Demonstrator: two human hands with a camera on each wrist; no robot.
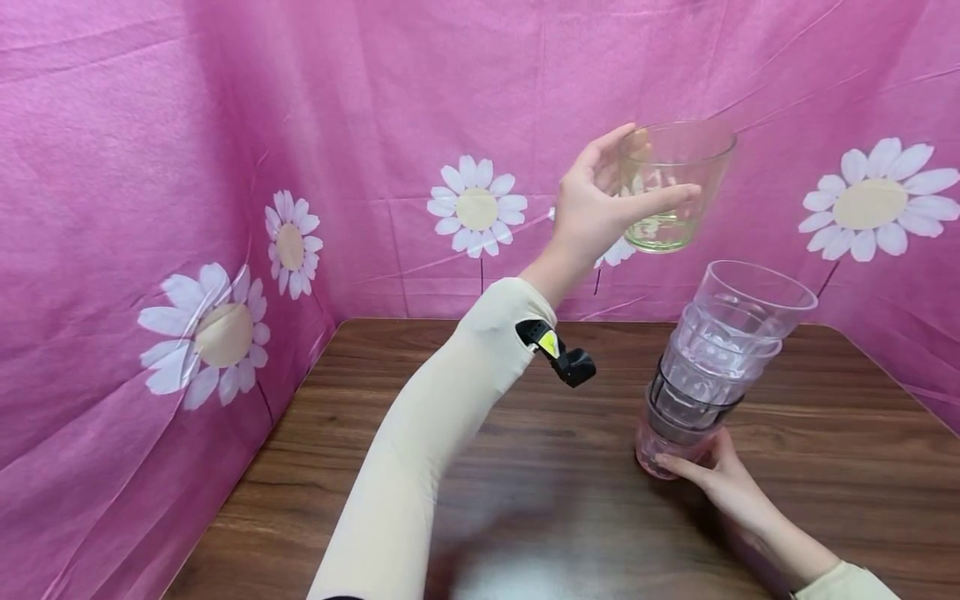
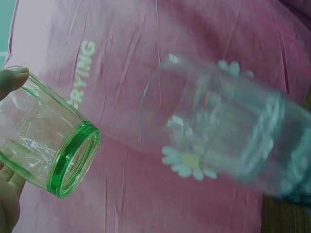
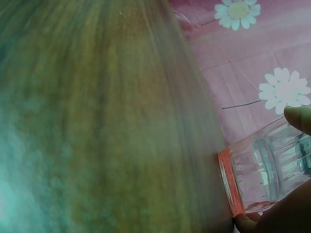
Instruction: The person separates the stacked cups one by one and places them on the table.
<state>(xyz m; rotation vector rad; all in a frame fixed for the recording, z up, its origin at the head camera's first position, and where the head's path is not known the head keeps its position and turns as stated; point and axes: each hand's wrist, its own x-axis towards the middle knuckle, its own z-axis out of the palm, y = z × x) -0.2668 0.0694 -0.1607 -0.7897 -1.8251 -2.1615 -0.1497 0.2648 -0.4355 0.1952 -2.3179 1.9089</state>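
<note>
My left hand [image 1: 600, 200] grips a green-tinted glass [image 1: 675, 187] by its side, raised in front of the curtain. In the left wrist view the thick green base of that glass [image 2: 73, 160] points down and to the right. Lower on the right, my right hand [image 1: 731, 483] holds a leaning stack of several nested glasses [image 1: 712, 367], thumb and fingers around the bottom one. A clear glass tops the stack, a dark-rimmed one sits lower, and a pink one [image 3: 238, 179] is at the bottom. The green glass is up and left of the stack's open top, apart from it.
A dark wood-grain table [image 1: 600, 433] spreads below both hands. Behind it and along the left side hangs a pink curtain [image 1: 375, 100] printed with white daisies. A black wrist camera [image 1: 562, 354] sticks out from the left sleeve.
</note>
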